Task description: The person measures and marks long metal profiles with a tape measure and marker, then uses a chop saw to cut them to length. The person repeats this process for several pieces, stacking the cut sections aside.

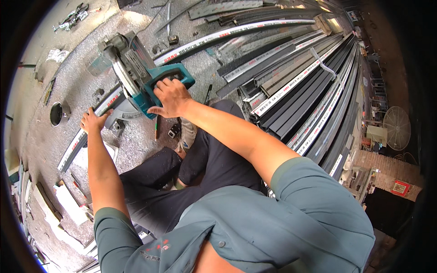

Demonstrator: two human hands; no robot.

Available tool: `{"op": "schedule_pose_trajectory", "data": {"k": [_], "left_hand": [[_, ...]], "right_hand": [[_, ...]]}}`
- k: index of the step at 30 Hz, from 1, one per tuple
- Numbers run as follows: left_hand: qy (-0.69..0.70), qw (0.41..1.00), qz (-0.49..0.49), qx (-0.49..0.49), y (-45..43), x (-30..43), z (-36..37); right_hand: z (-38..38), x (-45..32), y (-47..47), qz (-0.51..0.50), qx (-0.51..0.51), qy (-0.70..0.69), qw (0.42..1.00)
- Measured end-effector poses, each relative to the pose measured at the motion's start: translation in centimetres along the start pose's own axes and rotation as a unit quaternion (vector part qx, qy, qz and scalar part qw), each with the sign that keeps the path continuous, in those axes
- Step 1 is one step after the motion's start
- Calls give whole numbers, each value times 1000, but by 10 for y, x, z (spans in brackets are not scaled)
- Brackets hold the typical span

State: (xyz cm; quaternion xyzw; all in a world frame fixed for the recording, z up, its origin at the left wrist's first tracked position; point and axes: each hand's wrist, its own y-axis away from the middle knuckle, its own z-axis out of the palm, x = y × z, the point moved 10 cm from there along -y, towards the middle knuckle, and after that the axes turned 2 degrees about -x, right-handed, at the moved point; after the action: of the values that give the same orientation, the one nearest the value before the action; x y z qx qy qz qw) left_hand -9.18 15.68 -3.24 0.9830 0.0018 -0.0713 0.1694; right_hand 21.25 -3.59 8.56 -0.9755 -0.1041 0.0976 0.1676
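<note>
My right hand (171,98) is wrapped around the teal handle of a miter saw (136,73), which stands on the floor before my crossed legs. A long metal profile (205,41) with printed protective film lies through the saw, under its blade guard. To the left of the saw, my left hand (94,121) grips the same profile, thumb on one side and fingers on the other. Whether the blade touches the profile is hidden by the guard and saw head.
Long dark profiles (300,102) lie in a stack at the right. A roll of tape (58,113) stands left of my left hand. A tape measure (174,131) is by my foot. Offcuts, a pen (208,92) and metal shavings litter the floor. A large fan (396,128) is far right.
</note>
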Motion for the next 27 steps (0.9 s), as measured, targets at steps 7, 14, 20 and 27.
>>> {"op": "schedule_pose_trajectory", "data": {"k": [7, 14, 20, 27], "left_hand": [[46, 999, 27, 0, 1, -6, -1], [89, 995, 49, 15, -2, -17, 4], [69, 995, 77, -2, -7, -21, 18], [31, 993, 116, 14, 8, -39, 35]], "right_hand": [[-11, -1, -35, 18, -148, 76, 986], [-66, 33, -167, 53, -172, 56, 982], [-73, 61, -263, 64, -223, 48, 972], [-75, 68, -266, 51, -168, 36, 984]]}}
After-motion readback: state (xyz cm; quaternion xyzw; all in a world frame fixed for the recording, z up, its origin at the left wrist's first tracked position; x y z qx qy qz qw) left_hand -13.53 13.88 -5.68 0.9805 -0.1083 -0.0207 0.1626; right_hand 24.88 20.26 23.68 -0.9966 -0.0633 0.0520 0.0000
